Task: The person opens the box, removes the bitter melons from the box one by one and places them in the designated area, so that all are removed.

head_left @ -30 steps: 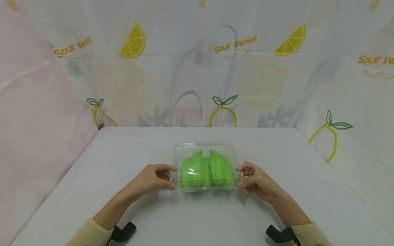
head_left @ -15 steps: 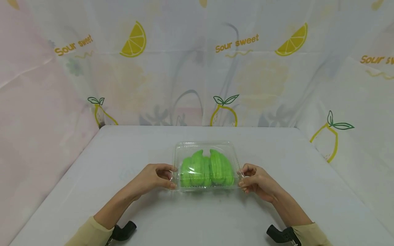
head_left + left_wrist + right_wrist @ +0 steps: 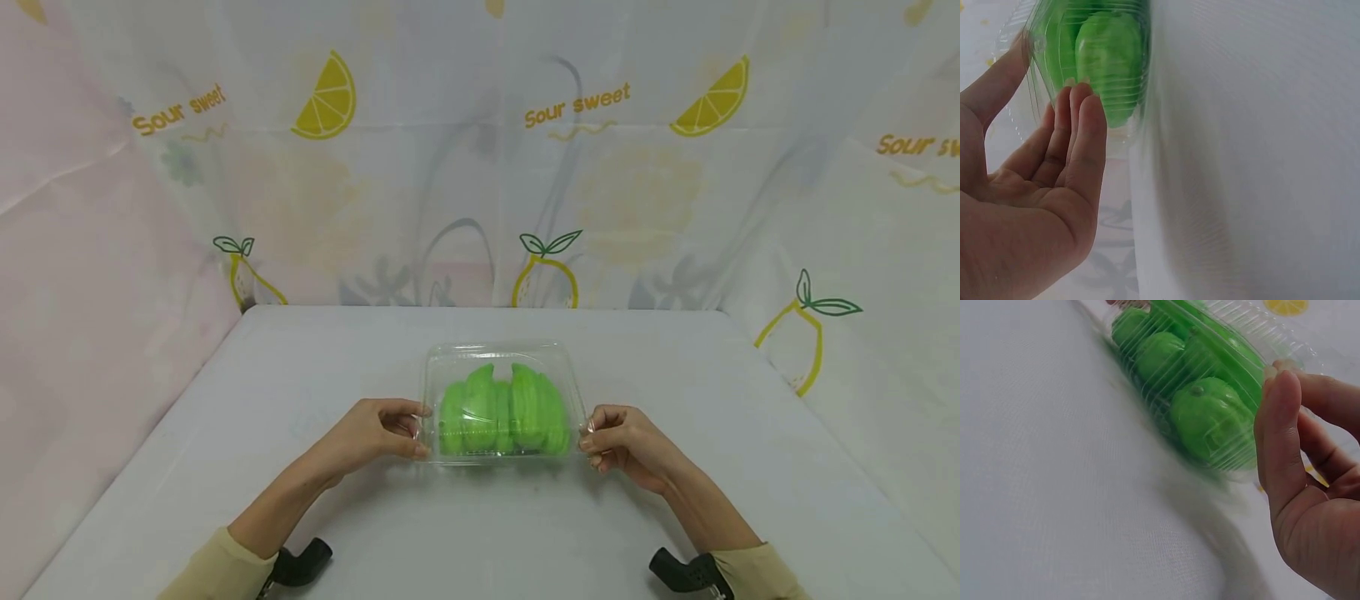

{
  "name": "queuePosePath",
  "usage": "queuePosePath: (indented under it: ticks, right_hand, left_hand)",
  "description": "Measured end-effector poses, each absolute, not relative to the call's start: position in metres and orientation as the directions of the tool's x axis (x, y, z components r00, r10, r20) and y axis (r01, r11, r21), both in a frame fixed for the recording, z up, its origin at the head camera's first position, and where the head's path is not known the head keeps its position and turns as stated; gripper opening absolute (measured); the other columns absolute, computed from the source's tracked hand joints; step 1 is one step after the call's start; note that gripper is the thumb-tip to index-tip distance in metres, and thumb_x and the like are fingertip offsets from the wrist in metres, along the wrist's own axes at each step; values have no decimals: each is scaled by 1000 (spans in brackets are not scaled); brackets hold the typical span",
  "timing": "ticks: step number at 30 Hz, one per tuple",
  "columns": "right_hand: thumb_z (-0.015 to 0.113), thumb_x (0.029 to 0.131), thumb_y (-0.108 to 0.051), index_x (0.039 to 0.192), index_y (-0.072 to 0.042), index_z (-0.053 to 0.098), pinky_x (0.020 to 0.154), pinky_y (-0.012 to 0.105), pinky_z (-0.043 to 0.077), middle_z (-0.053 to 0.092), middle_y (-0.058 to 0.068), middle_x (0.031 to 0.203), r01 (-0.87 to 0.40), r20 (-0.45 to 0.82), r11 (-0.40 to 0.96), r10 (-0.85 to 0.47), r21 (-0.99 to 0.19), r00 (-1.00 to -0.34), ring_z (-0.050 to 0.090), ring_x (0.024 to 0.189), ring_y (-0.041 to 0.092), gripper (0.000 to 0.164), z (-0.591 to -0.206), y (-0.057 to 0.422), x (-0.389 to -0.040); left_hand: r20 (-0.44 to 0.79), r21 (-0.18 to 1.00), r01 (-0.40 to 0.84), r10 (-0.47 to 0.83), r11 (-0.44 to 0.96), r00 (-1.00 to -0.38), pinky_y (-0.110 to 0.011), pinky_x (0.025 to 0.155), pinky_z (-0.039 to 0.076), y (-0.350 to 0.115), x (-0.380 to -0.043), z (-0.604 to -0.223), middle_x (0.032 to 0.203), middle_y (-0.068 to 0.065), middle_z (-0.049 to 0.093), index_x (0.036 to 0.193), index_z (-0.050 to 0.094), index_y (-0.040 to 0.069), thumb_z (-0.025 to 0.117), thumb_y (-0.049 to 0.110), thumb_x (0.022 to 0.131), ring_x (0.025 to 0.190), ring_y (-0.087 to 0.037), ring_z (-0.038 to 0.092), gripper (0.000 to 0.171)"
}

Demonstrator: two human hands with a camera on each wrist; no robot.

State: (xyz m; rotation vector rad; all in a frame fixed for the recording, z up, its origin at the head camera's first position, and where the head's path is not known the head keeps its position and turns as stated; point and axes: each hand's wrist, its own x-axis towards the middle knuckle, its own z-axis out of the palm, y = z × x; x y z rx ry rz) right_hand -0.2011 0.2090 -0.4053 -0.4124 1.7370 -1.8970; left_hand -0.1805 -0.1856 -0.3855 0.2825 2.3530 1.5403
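Note:
A clear plastic clamshell container (image 3: 495,354) is near the middle of the table with its lid over the contents. Through its walls show several green, ribbed fruits or vegetables (image 3: 528,408), one with a small stem nub in the right wrist view. My left hand (image 3: 378,429) holds the left edge: thumb and fingertips meet the rim and side wall in the left wrist view. At the near right corner my right hand (image 3: 626,442) pinches the rim between thumb and index finger, the other fingers curled beneath. Whether the container's underside touches the table cannot be told.
The white table (image 3: 480,533) extends around the container, its far edge against a patterned cloth backdrop (image 3: 450,167) with lemon prints. Cloth also hangs along both sides. Black wrist devices (image 3: 303,565) sit by the light sleeves (image 3: 221,571).
The fingers of my right hand have drawn closer together at the container's corner, the index finger slightly lower. My left hand and the container stay almost still.

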Motion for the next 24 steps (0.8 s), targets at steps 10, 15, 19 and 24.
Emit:
queuePosePath:
  ticks: [10,15,19,24]
  right_hand:
    - [58,93,1,81,-17,63,58,19,56,65,-7,73,183,-123,-38,-602,-982,-789,65,61,7,22,-404,211,-202]
    - [57,93,0,83,-16,63,58,19,56,64,-6,74,184,-126,-32,-613,-982,-780,66,63,8,19,-403,211,-203]
    - [56,93,0,83,-15,62,58,19,56,63,-6,74,184,-122,-38,-616,-982,-778,65,62,8,20,-403,211,-202]
    - [55,93,1,83,-16,62,59,20,56,63,-6,73,185,-122,-40,-616,-982,-778,66,63,8,21,-403,211,-202]
  left_hand:
    - [-164,923,-28,324,384,-932,-25,78,55,-185,-182,-387,95,-4,64,128,64,5,85,22,75,90,-18,61,59]
    - [-171,921,-39,313,388,-934,-26,79,55,-185,-183,-389,96,-4,63,128,64,7,85,24,75,91,-18,62,60]
    - [-172,921,-43,305,388,-936,-26,80,55,-185,-183,-389,97,-4,62,125,66,8,86,25,75,92,-18,62,57]
    - [-169,917,-38,300,396,-939,-27,80,55,-185,-183,-389,97,-5,63,122,69,8,86,25,76,93,-19,61,52]
